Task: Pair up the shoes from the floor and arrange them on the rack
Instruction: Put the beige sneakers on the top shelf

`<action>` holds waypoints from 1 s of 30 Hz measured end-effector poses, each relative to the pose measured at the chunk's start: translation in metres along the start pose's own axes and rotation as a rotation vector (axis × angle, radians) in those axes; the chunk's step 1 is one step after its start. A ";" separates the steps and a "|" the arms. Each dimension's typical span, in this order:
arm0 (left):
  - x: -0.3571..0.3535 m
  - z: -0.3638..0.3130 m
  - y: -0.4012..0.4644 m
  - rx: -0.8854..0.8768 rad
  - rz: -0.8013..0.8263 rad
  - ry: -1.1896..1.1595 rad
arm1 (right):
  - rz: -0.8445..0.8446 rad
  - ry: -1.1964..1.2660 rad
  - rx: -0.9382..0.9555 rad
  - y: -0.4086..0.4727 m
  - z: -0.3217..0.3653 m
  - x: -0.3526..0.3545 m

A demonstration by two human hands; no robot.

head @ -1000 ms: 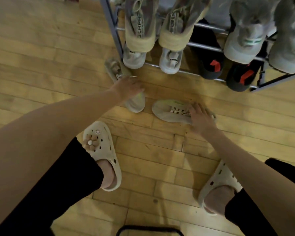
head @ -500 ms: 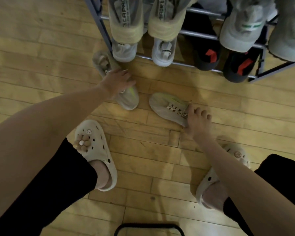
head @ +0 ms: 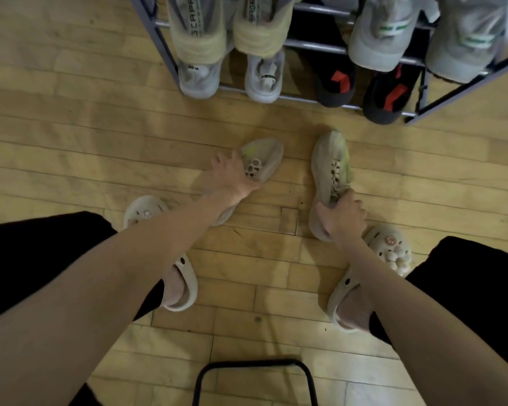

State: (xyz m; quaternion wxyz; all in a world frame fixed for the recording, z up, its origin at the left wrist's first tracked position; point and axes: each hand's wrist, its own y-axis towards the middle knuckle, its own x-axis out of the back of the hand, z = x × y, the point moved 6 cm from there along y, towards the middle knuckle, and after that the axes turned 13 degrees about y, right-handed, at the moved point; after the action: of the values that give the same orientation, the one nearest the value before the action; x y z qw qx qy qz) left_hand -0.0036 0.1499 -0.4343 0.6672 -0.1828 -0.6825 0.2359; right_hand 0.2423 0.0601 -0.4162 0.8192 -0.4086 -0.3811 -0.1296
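**Last visible pair in hand, rack nearly stocked**

Your left hand (head: pixel 232 177) grips one beige sneaker (head: pixel 263 162) at about 12 o'clock of the frame centre, fingers curled over its collar, toe pointing toward 1 o'clock. Your right hand (head: pixel 339 216) is closed round the heel of the matching beige sneaker (head: pixel 330 168) at roughly 2 o'clock, toe aimed at the rack. The two shoes sit near each other but apart, both over the wooden floor (head: pixel 71 136); whether either is clear of the boards cannot be told.

The rack (head: pixel 314 48), at 12 to 1 o'clock, already carries four pairs: tan high-tops (head: pixel 200 27) and grey trainers (head: pixel 379 33) on the upper bar, white trainers (head: pixel 200 77) and black shoes with red marks (head: pixel 335 83) below.

Judgement: the task looks close to done. No other loose shoes show on the floor (the cream clogs (head: pixel 389 250) are on your feet). What remains is to bring this pair together and seat it on the rack; no free slot is visible here, so the space must lie out of view.
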 end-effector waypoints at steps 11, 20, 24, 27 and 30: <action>-0.035 0.046 -0.050 0.211 0.074 -0.002 | 0.029 0.005 -0.007 -0.021 0.004 0.003; 0.053 0.027 -0.107 0.201 0.115 -0.546 | 0.168 0.118 0.101 -0.070 0.024 0.070; 0.111 0.016 -0.159 0.153 -0.003 -0.614 | 0.040 -0.001 0.248 -0.106 0.031 0.131; 0.150 0.010 -0.199 0.104 -0.083 -0.618 | -0.104 -0.056 0.329 -0.139 0.029 0.178; 0.185 0.007 -0.236 0.049 -0.187 -0.616 | -0.198 0.133 0.367 -0.167 0.021 0.225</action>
State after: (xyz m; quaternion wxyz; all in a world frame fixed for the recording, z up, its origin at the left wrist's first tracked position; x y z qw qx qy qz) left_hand -0.0028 0.0600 -0.1481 0.4523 -0.0231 -0.8602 0.2343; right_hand 0.2961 -0.0068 -0.1488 0.8864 -0.2037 -0.3816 -0.1648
